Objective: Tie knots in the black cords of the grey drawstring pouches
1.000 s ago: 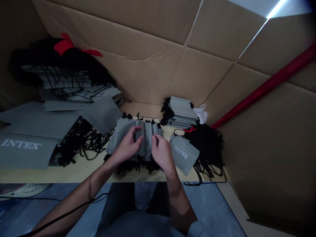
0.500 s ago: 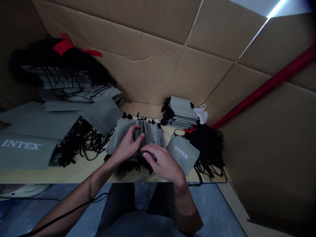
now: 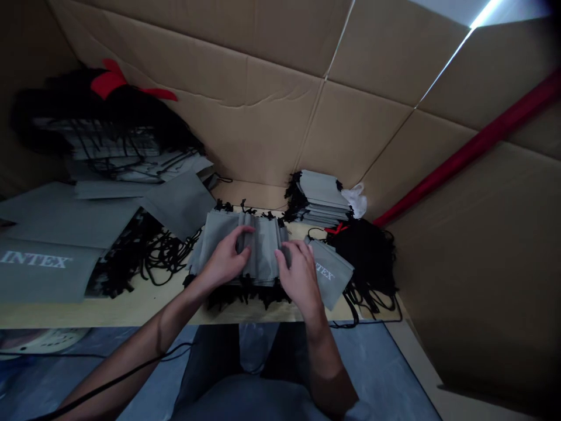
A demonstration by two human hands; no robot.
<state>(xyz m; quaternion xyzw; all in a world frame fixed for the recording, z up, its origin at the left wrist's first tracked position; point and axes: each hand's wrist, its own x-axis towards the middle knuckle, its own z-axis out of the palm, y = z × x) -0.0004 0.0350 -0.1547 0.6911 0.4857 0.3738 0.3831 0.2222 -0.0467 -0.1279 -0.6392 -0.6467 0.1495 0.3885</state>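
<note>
A row of grey drawstring bags [image 3: 266, 251] lies in front of me, with black cord ends along its front and back edges. My left hand [image 3: 228, 254] is curled on the middle of the row, its thumb and fingers closed on a few of the bags. At the row's right end my right hand [image 3: 300, 275] grips the edges of several bags, thumb on the inner side. Its fingertips are partly hidden. Just beyond that hand lies a grey bag printed INTEX [image 3: 332, 270], partly covered by my fingers.
Larger grey INTEX bags [image 3: 44, 272] and a black cord heap [image 3: 164, 254] lie left. Behind them rises a pile of bags with a red tie [image 3: 107, 85]. At the back right are a bag stack [image 3: 322, 193], white plastic [image 3: 356, 200] and a black bundle [image 3: 368, 251]. Cardboard walls [image 3: 263, 128] enclose the table.
My right hand has moved right, from the middle of the row to its right end. The bags between my hands now lie flatter and spread out. My left hand has hardly moved.
</note>
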